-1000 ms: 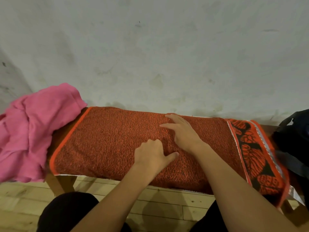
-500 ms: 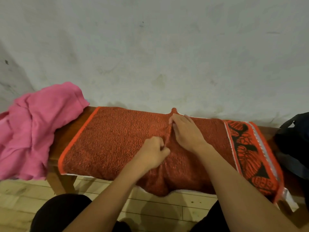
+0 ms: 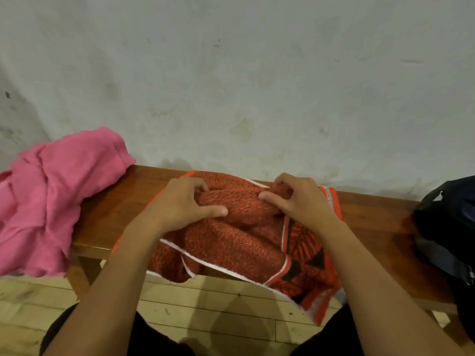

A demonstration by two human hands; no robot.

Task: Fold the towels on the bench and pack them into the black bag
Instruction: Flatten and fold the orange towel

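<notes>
- Head cam looks down at a wooden bench (image 3: 120, 209) pushed up against a pale, stained wall (image 3: 257, 86).
- Red towel (image 3: 231, 242) sits bunched in the middle of the bench, its near part spilling over the front edge and hanging toward the floor (image 3: 218, 304). The patterned orange and black border is on the right side of the heap.
- Left hand (image 3: 180, 201) has its fingers curled over the top fold, thumb pressing in from the front, so it's clamped on the towel.
- Right hand (image 3: 295, 199) does the same thing just beside it, fingers hooked into the same raised ridge of cloth, thumb pinching toward the left hand.
- Pink towel (image 3: 51, 196) is a crumpled pile at the left end of the bench, draping off the end, well apart from both hands.
- Black bag (image 3: 447, 222) is at the right end of the bench, partly cut off by the frame. Can't tell if it's open.
</notes>
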